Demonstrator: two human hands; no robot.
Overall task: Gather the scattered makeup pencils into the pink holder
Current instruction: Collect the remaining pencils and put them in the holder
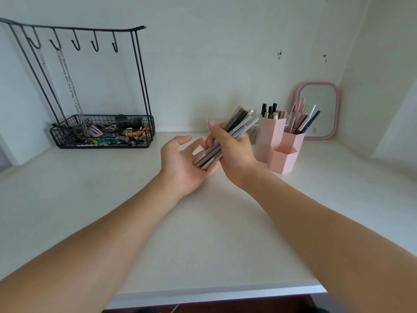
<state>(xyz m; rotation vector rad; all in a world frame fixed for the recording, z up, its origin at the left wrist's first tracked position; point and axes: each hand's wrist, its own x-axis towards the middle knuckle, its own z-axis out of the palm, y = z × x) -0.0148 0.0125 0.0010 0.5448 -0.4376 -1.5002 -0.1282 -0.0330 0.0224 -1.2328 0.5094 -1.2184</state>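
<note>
My right hand [234,154] grips a bundle of several grey and brown makeup pencils [239,125], held tilted above the white desk with the tips up and to the right. My left hand [180,163] lies palm up beneath the bundle's lower ends, fingers relaxed, and the ends rest on its fingers. Just right of my hands stands the pink holder [282,152] with three hexagonal cups. Its two taller cups hold several pencils and tubes; the low front cup looks empty.
A black wire jewellery rack [101,132] with hooks, hanging chains and a basket of hair clips stands at the back left. A pink-framed mirror [318,109] leans on the wall behind the holder. The desk's front edge [214,292] runs near the bottom.
</note>
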